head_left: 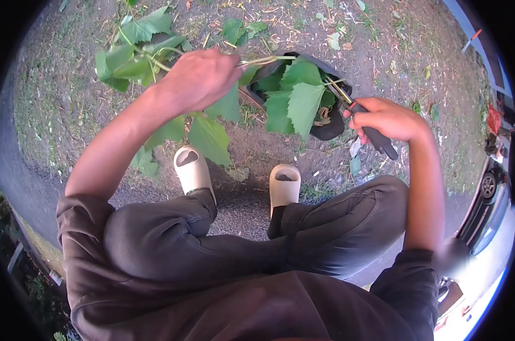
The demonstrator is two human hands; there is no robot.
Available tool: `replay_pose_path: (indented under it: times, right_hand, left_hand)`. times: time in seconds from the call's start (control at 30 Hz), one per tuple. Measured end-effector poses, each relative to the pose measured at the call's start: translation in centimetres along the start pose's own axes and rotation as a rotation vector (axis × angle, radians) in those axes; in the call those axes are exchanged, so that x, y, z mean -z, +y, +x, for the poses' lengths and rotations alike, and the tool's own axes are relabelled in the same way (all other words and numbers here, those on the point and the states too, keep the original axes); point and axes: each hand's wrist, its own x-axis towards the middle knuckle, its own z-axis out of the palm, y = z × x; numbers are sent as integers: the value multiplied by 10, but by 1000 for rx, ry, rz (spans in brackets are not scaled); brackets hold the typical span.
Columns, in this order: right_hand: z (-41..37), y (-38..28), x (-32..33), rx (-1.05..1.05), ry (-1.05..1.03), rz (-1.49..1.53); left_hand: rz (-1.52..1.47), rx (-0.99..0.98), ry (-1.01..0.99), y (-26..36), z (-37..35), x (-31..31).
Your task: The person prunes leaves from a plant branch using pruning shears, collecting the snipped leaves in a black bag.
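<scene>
My left hand (pixel 203 77) is closed around the stem of a leafy green branch (pixel 146 27), which spreads out to both sides of the fist. Large lobed leaves hang below my wrist, and the stem runs right, over a black bag (pixel 328 132) on the ground. In my right hand (pixel 382 116) is a pair of pruning shears (pixel 378 138) with dark handles and a red spot near the pivot. Their blades point up and left, right at the edge of the green leaves (pixel 303 108) in the bag's mouth.
Two cream slides (pixel 285 184) are on my feet at the edge of the dirt and asphalt. Dry leaves and grass tufts lie scattered over the bare soil (pixel 382 45). A parked car (pixel 490 187) stands at the far right.
</scene>
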Motion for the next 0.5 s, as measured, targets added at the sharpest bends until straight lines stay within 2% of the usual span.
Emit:
replay_pose_path:
  times: [0.03, 0.1, 0.13, 0.17, 0.23, 0.27, 0.33, 0.4, 0.43, 0.5]
  right_hand:
    - [-6, -4, 6, 18, 3, 10]
    - [-15, -12, 9, -2, -7, -500]
    - [-11, -4, 4, 11, 51, -620]
    - [-11, -3, 3, 31, 63, -609]
    - [-8, -10, 0, -84, -84, -832]
    - [-7, -13, -2, -27, -61, -854]
    - [3, -22, -4, 38, -43, -867]
    - [11, -43, -10, 19, -24, -896]
    - [19, -49, -13, 27, -18, -905]
    - [50, -51, -28, -4, 61, -1179]
  left_hand:
    - [3, 28, 22, 0, -2, 7]
    - [18, 71, -50, -2, -6, 17]
    - [16, 119, -111, -1, -4, 26]
    - [41, 117, -117, 2, 1, 36]
    - [94, 263, -415, 8, 10, 64]
    - [110, 287, -423, 11, 16, 78]
    - [87, 436, -721, 13, 43, 109]
    - [157, 311, -773, -21, 63, 112]
    - [172, 315, -788, -16, 76, 123]
    - [187, 315, -761, -6, 109, 132]
